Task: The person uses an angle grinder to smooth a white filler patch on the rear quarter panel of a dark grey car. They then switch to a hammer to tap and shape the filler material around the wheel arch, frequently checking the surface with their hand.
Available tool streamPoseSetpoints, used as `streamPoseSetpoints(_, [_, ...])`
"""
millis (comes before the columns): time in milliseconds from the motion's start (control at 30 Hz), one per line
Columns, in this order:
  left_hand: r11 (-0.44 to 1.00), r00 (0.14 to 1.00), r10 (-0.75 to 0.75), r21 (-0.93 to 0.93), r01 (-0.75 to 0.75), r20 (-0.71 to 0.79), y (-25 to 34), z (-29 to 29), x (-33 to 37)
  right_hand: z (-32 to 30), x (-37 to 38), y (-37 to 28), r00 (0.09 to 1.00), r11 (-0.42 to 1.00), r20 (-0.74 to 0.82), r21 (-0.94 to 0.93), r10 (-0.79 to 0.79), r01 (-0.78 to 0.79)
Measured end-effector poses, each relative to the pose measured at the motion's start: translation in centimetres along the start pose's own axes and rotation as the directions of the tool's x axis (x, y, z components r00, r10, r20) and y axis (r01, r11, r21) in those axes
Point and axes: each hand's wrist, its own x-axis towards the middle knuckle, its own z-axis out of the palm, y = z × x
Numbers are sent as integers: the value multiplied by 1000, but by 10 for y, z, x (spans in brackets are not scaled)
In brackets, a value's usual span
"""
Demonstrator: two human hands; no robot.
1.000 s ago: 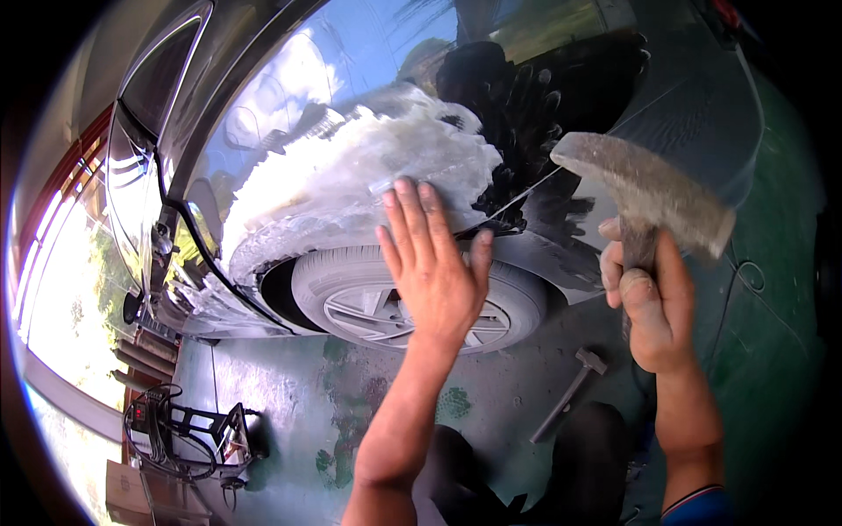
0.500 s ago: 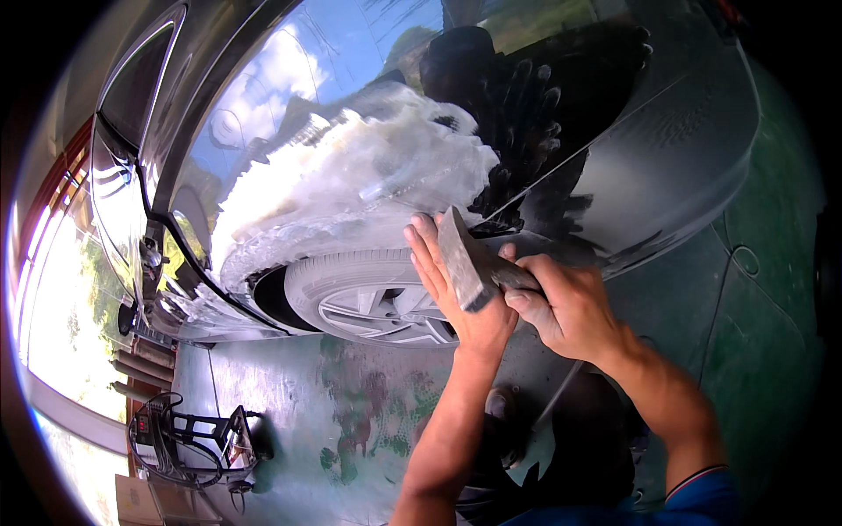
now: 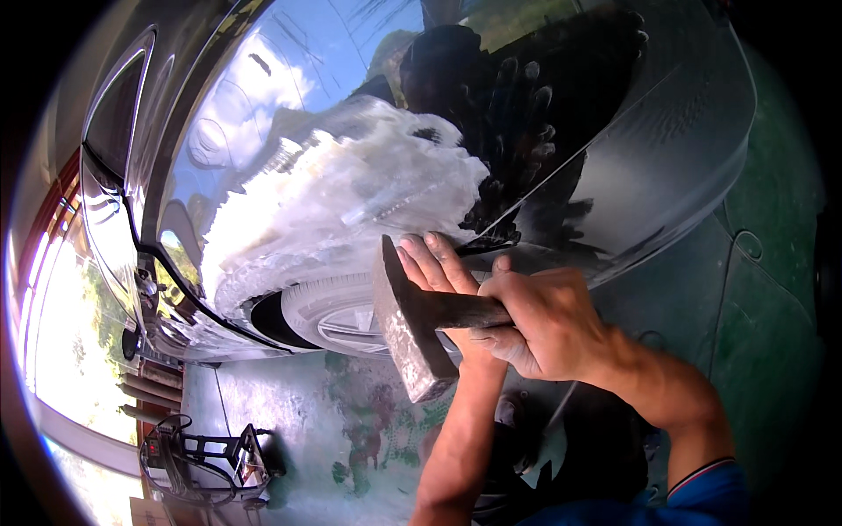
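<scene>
My right hand (image 3: 557,324) is closed round the short dark handle of a hammer (image 3: 410,324). The hammer's worn, blocky grey head hangs to the left of my fist, passing in front of the wheel. Behind it, my left hand (image 3: 430,263) is stretched out with straight fingers, its tips at the lower edge of the car's body panel. The hammer and my right hand hide its palm. Above those fingers spreads a rough whitish patch of filler (image 3: 342,197) on the glossy dark car panel (image 3: 667,158). Part of the wheel (image 3: 326,304) shows under the arch, dusted grey.
The green floor (image 3: 386,416) is dusty and stained. At the lower left stands a black wheeled machine (image 3: 206,460) with cables. A thin cord (image 3: 721,307) lies on the floor at the right. A bright opening (image 3: 79,324) is at the far left.
The hammer has swung left and lower, its head now beside my left hand rather than over it. My right hand has shifted left with it. The view has moved slightly.
</scene>
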Motion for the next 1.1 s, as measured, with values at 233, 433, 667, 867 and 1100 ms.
streamPoseSetpoints(233, [1000,999,16,10,-15,-45,-4,5,0,1,-5,6,1000,1000,-13,14,-7,8])
streamPoseSetpoints(433, [995,998,24,-94,-30,-55,5,0,3,-2,-6,12,1000,1000,-28,9,15,-14])
streamPoseSetpoints(667, [999,999,36,-5,-36,25,-5,0,-3,-7,-7,18,999,999,-25,17,32,-31])
streamPoseSetpoints(867, [991,995,-74,-110,82,74,-3,-2,-10,-9,-11,21,992,992,16,7,125,-125])
streamPoseSetpoints(1100, [995,994,-60,-78,67,90,0,0,-8,-17,-11,18,989,989,25,36,144,-144])
